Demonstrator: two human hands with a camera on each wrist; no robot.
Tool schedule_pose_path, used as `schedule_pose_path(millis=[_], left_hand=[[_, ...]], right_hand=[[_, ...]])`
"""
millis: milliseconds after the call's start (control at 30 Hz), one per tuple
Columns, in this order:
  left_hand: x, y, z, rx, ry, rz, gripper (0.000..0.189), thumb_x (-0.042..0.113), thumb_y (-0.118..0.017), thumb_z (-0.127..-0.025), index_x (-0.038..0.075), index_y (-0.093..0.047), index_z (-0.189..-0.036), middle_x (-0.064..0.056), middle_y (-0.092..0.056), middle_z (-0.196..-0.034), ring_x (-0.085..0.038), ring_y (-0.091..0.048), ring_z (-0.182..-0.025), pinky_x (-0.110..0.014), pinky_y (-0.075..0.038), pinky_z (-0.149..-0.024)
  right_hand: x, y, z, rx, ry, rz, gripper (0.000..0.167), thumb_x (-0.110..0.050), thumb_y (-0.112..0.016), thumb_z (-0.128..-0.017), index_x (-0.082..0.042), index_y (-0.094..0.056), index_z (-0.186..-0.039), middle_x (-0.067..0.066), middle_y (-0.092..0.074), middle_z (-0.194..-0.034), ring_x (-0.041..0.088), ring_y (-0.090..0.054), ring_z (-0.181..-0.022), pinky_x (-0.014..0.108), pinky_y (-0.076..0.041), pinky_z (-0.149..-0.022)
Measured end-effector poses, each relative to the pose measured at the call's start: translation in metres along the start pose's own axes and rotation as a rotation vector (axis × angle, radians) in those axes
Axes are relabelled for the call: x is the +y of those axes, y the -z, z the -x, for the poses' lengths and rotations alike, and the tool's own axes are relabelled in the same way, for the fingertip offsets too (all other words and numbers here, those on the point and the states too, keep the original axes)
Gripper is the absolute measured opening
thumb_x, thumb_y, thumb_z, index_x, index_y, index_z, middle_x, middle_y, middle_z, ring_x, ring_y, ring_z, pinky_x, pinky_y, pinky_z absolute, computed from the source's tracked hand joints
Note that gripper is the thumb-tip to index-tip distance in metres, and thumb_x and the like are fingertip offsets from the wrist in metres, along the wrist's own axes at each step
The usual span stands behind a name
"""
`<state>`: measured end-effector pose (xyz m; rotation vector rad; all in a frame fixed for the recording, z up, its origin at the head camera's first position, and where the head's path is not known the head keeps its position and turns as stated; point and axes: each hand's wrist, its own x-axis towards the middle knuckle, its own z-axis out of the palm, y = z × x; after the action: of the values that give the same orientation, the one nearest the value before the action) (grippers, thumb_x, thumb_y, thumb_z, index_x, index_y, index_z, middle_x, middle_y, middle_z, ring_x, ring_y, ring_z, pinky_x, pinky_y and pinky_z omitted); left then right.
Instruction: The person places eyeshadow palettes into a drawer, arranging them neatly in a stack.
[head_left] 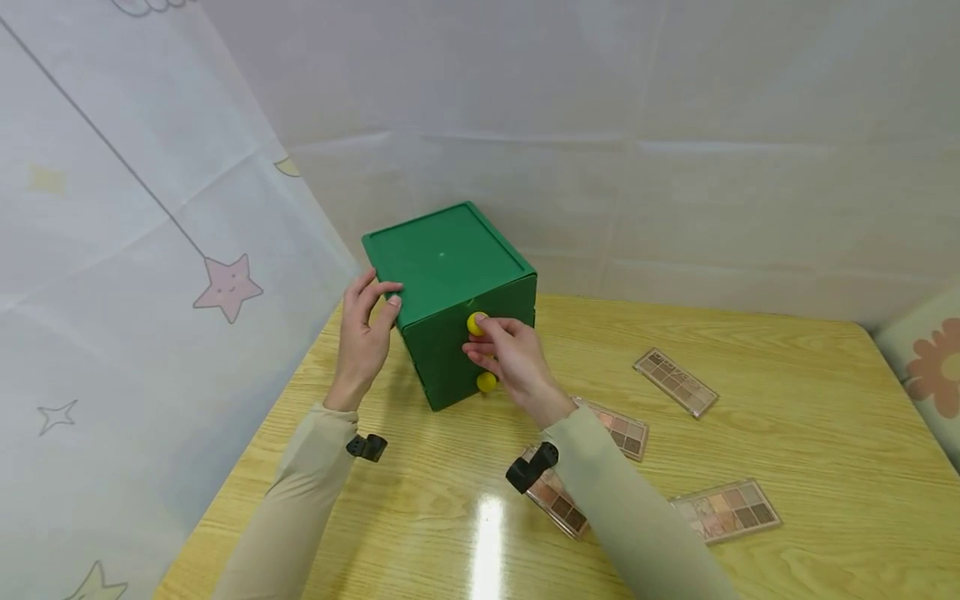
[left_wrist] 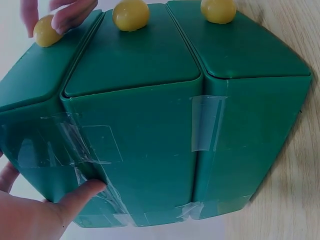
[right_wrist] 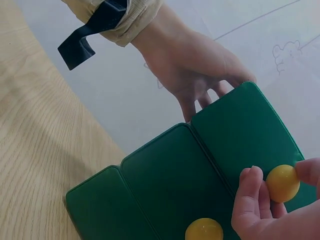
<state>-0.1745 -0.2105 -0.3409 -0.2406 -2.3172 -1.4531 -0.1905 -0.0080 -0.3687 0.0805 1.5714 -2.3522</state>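
Observation:
A green box of three stacked drawers [head_left: 450, 258] stands on the table, each drawer front bearing a round yellow knob. My right hand [head_left: 517, 358] pinches the top drawer's yellow knob [right_wrist: 283, 184] between thumb and fingers. The middle knob [left_wrist: 131, 15] and bottom knob [left_wrist: 218, 11] are free of any hand. My left hand [head_left: 363, 337] rests at the box's upper left edge, fingers spread toward the top and the thumb [left_wrist: 85, 192] lying against the taped side wall. All three drawer fronts appear flush in the left wrist view.
Right of the box, an eyeshadow palette [head_left: 677, 382] lies on the wooden table [head_left: 817, 417]. More palettes lie near my right forearm: one [head_left: 626, 432] behind it, one [head_left: 558, 504] partly under it, another [head_left: 731, 510] to its right. Pale cloth hangs behind and left.

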Motion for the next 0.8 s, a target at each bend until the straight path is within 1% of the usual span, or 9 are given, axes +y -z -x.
schedule_pose_path(millis=[67,200,333,433,600,667,800], left_hand=[[0.000,0.000,0.000,0.000,0.000,0.003,0.031,0.011,-0.046,-0.101,-0.006,-0.057,-0.124,-0.024,-0.018,-0.156,-0.040,-0.023,-0.144,-0.059,-0.038,-0.105],[0.000,0.001,0.000,0.000,0.000,-0.001,0.030,0.011,-0.046,-0.101,-0.005,-0.058,-0.123,-0.024,-0.019,-0.156,-0.040,-0.024,-0.144,-0.058,-0.031,-0.111],[0.001,0.001,0.000,-0.002,0.006,-0.005,0.030,0.012,-0.045,-0.101,-0.004,-0.058,-0.123,-0.023,-0.018,-0.156,-0.040,-0.024,-0.144,-0.058,-0.032,-0.110],[0.001,0.001,0.000,-0.005,0.009,-0.009,0.030,0.013,-0.045,-0.101,-0.003,-0.058,-0.123,-0.021,-0.019,-0.157,-0.039,-0.024,-0.144,-0.057,-0.031,-0.111],[-0.029,0.000,-0.006,0.013,-0.018,-0.016,0.030,0.023,-0.047,-0.102,0.006,-0.061,-0.122,-0.012,-0.021,-0.158,-0.031,-0.025,-0.145,-0.056,-0.029,-0.113],[-0.041,-0.001,-0.008,0.022,-0.032,-0.021,0.030,0.026,-0.048,-0.102,0.009,-0.062,-0.121,-0.010,-0.021,-0.158,-0.029,-0.026,-0.145,-0.057,-0.029,-0.112],[-0.042,0.000,-0.009,0.026,-0.035,-0.025,0.030,0.026,-0.048,-0.102,0.008,-0.062,-0.121,-0.011,-0.022,-0.158,-0.030,-0.026,-0.145,-0.059,-0.028,-0.112]], right_hand=[[0.000,0.000,0.001,0.000,0.002,0.010,0.031,-0.024,-0.058,-0.097,0.000,-0.054,-0.118,0.011,-0.061,-0.098,0.015,-0.067,-0.076,0.023,-0.058,-0.074],[0.000,0.002,0.004,-0.009,0.008,0.030,0.030,-0.024,-0.058,-0.097,-0.001,-0.054,-0.116,0.013,-0.061,-0.100,0.017,-0.067,-0.077,0.024,-0.058,-0.071],[0.001,0.005,0.008,-0.019,0.022,0.062,0.030,-0.023,-0.058,-0.097,-0.001,-0.054,-0.116,0.016,-0.062,-0.104,0.018,-0.068,-0.080,0.026,-0.058,-0.071],[0.002,0.008,0.011,-0.018,0.039,0.091,0.030,-0.022,-0.058,-0.097,-0.001,-0.055,-0.117,0.016,-0.063,-0.105,0.019,-0.068,-0.082,0.028,-0.059,-0.072],[0.002,0.013,0.017,-0.023,0.073,0.130,0.030,-0.021,-0.058,-0.097,0.000,-0.055,-0.118,0.016,-0.064,-0.105,0.020,-0.068,-0.083,0.028,-0.059,-0.071],[0.003,0.014,0.020,-0.023,0.087,0.146,0.031,-0.022,-0.059,-0.096,0.002,-0.055,-0.117,0.019,-0.064,-0.107,0.021,-0.069,-0.082,0.028,-0.059,-0.071],[0.003,0.017,0.025,-0.003,0.111,0.181,0.030,-0.021,-0.061,-0.095,0.002,-0.057,-0.113,0.026,-0.065,-0.109,0.023,-0.071,-0.081,0.030,-0.060,-0.071]])
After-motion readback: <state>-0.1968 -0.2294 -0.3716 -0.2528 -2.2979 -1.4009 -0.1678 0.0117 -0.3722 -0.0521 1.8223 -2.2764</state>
